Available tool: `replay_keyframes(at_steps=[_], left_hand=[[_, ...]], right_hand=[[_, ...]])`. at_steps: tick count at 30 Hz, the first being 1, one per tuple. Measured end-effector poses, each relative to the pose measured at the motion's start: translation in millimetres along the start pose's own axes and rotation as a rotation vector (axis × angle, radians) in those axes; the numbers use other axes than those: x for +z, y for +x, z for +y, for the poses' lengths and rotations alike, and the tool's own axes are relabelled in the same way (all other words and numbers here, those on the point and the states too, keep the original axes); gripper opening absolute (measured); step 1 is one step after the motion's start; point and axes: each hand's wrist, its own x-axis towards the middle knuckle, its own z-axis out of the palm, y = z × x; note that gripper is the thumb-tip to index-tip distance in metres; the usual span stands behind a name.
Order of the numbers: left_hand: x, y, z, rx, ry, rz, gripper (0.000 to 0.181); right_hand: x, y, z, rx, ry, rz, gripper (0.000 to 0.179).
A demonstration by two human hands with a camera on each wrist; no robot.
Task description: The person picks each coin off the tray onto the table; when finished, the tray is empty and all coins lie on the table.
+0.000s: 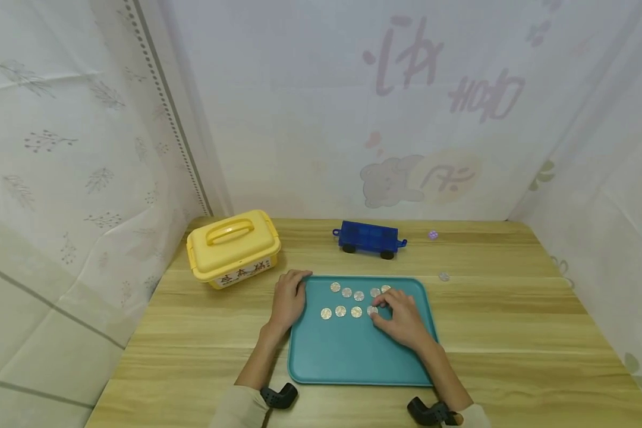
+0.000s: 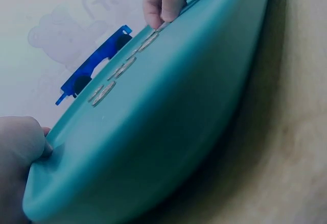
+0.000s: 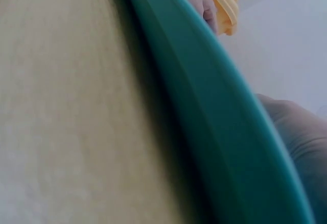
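Note:
Several silvery coins (image 1: 356,312) lie in two rows on a teal tray (image 1: 353,362). My right hand (image 1: 403,321) is over the tray's right half, thumb and index finger pinching the coin (image 1: 372,310) at the right end of the nearer row. Two coins of the farther row show just beyond its fingertips. At the tray's far left corner, my left hand (image 1: 289,300) grips the rim, its thumb reaching over the edge in the left wrist view. The right wrist view shows mostly the tray's outer side (image 3: 204,96), which hides the coins.
A yellow lidded box (image 1: 235,246) with a handle stands behind the left hand. Beyond the tray is a blue toy wagon (image 1: 369,238) with black wheels. Right of it lie a small purple piece (image 1: 433,235) and another coin (image 1: 444,276) on the wooden table (image 1: 513,333). Printed curtains surround the table.

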Motion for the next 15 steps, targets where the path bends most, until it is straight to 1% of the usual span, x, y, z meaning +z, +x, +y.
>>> replay_keyframes(at_steps=[5, 9, 12, 15], left_hand=[[1.0, 0.3, -0.8, -0.005, 0.0, -0.002, 0.027], [1.5, 0.2, -1.1, 0.002, 0.002, 0.002, 0.027], [1.6, 0.3, -1.2, 0.001, -0.004, 0.002, 0.027], [1.4, 0.5, -1.4, 0.001, -0.003, -0.002, 0.027]], right_hand=[[0.9, -0.4, 1.4, -0.012, 0.022, 0.016, 0.023], [3.1, -1.3, 3.9, -0.044, 0.053, 0.046, 0.025], [4.5, -1.6, 5.2, -0.075, 0.057, 0.063, 0.021], [4.7, -1.5, 5.2, -0.092, 0.049, 0.061, 0.018]])
